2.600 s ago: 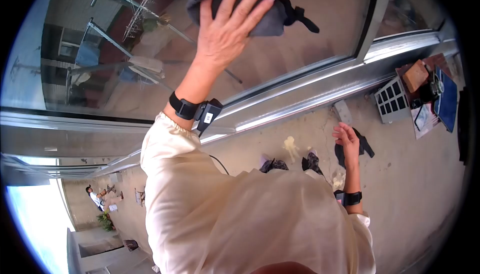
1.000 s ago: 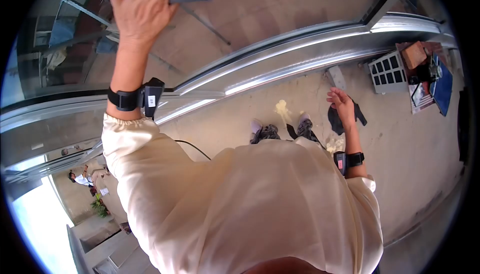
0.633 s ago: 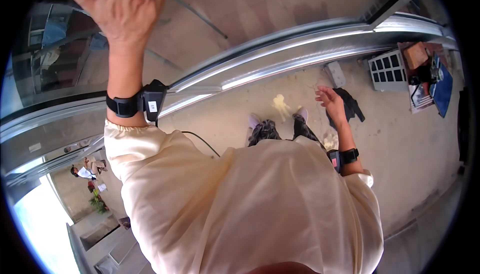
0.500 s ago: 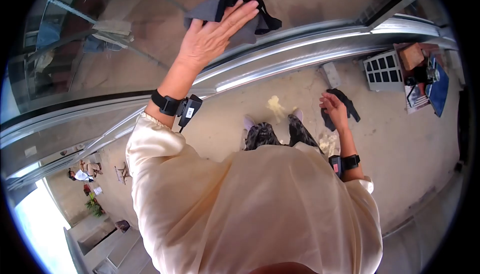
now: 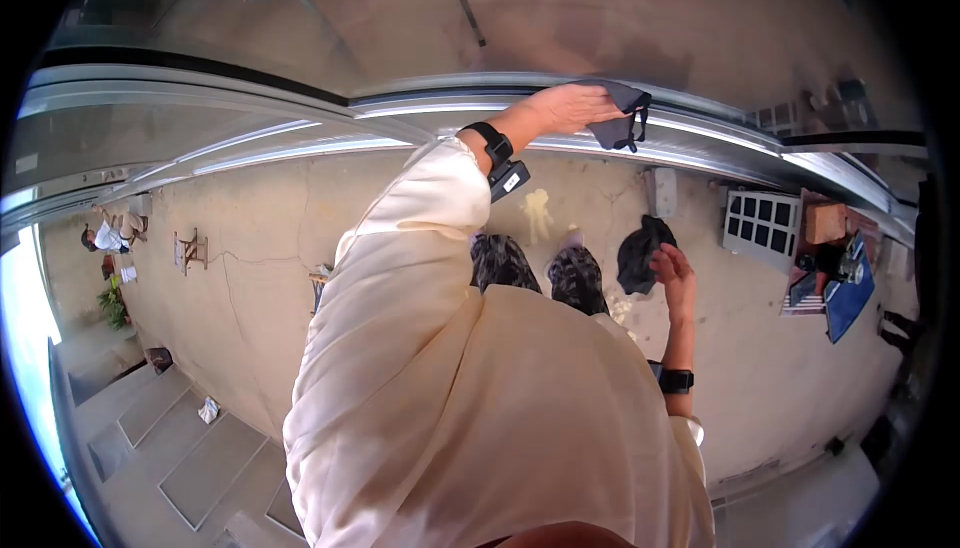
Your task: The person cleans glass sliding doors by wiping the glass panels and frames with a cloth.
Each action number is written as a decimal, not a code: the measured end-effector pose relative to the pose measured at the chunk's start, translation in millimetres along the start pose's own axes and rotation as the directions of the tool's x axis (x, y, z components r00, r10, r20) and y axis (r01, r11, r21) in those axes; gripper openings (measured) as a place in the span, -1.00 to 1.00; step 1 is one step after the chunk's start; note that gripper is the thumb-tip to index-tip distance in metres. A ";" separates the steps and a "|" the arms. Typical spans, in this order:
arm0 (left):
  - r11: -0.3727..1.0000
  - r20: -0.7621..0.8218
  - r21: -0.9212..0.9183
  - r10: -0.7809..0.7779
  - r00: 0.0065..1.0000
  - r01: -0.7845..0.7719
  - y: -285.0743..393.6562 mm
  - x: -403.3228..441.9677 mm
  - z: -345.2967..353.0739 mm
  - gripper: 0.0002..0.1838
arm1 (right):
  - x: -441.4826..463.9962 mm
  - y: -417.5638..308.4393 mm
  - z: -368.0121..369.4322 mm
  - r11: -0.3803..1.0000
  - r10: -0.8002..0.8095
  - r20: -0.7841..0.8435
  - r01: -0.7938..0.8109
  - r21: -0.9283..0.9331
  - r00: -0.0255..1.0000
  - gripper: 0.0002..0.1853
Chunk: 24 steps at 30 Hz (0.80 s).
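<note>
My left hand (image 5: 575, 108) reaches across to the window frame and holds a dark grey cloth (image 5: 615, 116) with black edging against the silvery metal rail (image 5: 430, 108). The cloth's far end hangs past my fingertips over the rail; the fingers are partly hidden by it. Glass (image 5: 620, 28) rises beyond the rail. My right hand (image 5: 676, 276) hangs at my side, fingers loosely bent and apart, with nothing in it. Below it, a crumpled black cloth (image 5: 640, 253) lies on the floor.
To the right stand a grey crate with dark openings (image 5: 760, 223), a brick-like block (image 5: 826, 222) and a blue panel (image 5: 847, 293). A grey block (image 5: 662, 191) sits by the frame. At the far left are a person (image 5: 112, 233) and a small wooden stool (image 5: 190, 250).
My left hand has moved with the grey cloth from the glass down and right to the metal rail. My right hand has dropped slightly lower, still free. The view has shifted.
</note>
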<state>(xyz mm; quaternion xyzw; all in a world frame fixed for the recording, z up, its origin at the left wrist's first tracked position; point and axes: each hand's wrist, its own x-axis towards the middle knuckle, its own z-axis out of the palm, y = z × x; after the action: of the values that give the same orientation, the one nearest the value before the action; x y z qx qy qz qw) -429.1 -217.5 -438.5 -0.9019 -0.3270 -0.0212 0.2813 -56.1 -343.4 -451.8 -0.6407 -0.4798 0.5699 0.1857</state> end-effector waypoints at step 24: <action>0.222 0.457 -0.170 -0.845 0.277 0.960 -17.4 -299.1 -154.2 -0.50 | 5.1 -75.2 151.9 0.996 -0.041 0.384 0.069 -0.060 0.922 -0.67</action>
<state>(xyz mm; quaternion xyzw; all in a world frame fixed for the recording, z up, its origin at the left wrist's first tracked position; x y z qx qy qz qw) -651.9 -459.8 -366.7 -0.5656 -0.8139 -0.1292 -0.0320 -225.0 -350.7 -438.3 -0.5100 -0.5448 0.6607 0.0812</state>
